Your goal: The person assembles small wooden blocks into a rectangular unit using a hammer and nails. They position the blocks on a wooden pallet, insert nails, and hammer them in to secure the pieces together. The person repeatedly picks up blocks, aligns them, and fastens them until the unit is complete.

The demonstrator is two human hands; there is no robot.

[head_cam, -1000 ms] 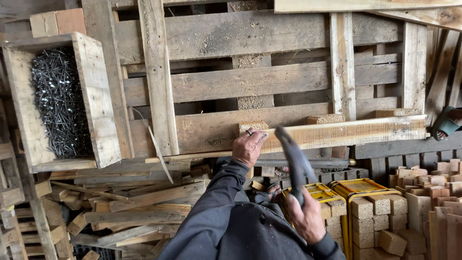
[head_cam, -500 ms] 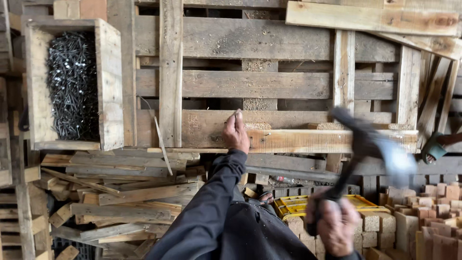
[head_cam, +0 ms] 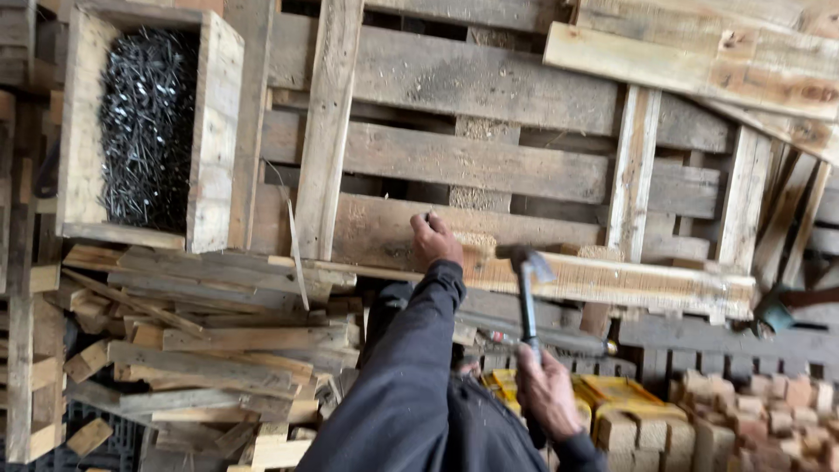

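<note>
Wooden plank [head_cam: 612,281] under my left hand [head_cam: 434,240], fingers pinched on sth small, can't tell what. Right hand [head_cam: 546,391] grips hammer [head_cam: 527,280], head at 12 o'clock. Nail box [head_cam: 144,131] at 10.

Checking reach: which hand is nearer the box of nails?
Left. The left hand rests on the pallet board, right of the wooden box of nails; the right hand grips the hammer, lower and farther right.

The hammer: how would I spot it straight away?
Find the pale plank lying across the pallet. At its left end, the right hand holds the hammer upright by its handle. Its metal head is unlike the wood around it.
</note>
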